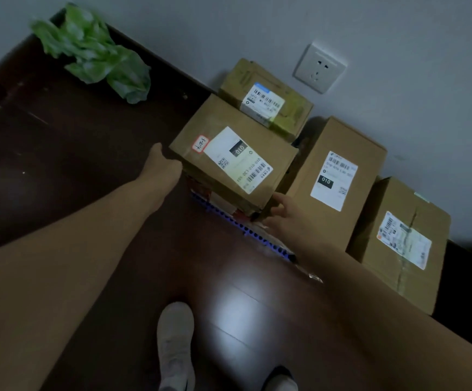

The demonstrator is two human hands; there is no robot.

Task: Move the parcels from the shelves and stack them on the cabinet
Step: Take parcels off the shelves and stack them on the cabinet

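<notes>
One "010"-labelled parcel (233, 156) between left hand (163, 163), fingers round its edge, and right hand (284, 214), fingers loose.

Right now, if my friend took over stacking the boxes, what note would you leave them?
Left hand presses the left side of the top parcel; its fingers are hidden.
Right hand, fingers spread, touches that parcel's near right corner.
The top parcel sits on a red-and-white parcel. A small parcel lies behind, a tall parcel and a taped parcel to the right, by the wall.
Done: five parcels on the cabinet.
Left: let go, fetch any more from the shelves, which are out of view.
</notes>
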